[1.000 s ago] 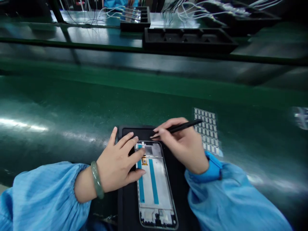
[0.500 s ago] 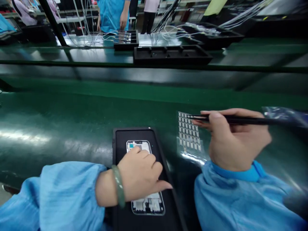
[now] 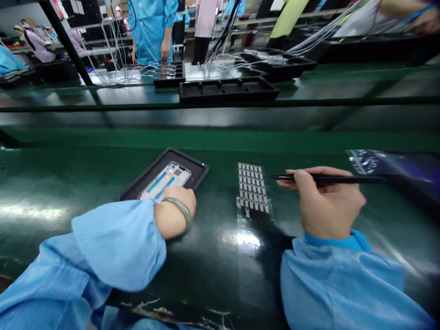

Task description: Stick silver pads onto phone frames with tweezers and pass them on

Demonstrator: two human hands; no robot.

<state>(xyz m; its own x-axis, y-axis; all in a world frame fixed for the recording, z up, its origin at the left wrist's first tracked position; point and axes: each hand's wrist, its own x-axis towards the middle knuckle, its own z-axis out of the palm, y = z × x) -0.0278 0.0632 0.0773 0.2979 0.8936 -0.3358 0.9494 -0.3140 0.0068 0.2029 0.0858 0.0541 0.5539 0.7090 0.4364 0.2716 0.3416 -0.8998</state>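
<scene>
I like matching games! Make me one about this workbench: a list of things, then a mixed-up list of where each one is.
Things:
1. Black tweezers
2. Green bangle
3. Phone frame with blue strips
4. Sheet of small silver squares

Places:
A. On the black tray
B. In the right hand
C. Around the left wrist
D. On the green bench, beside the tray

Right pairs:
1-B
2-C
3-A
4-D
</scene>
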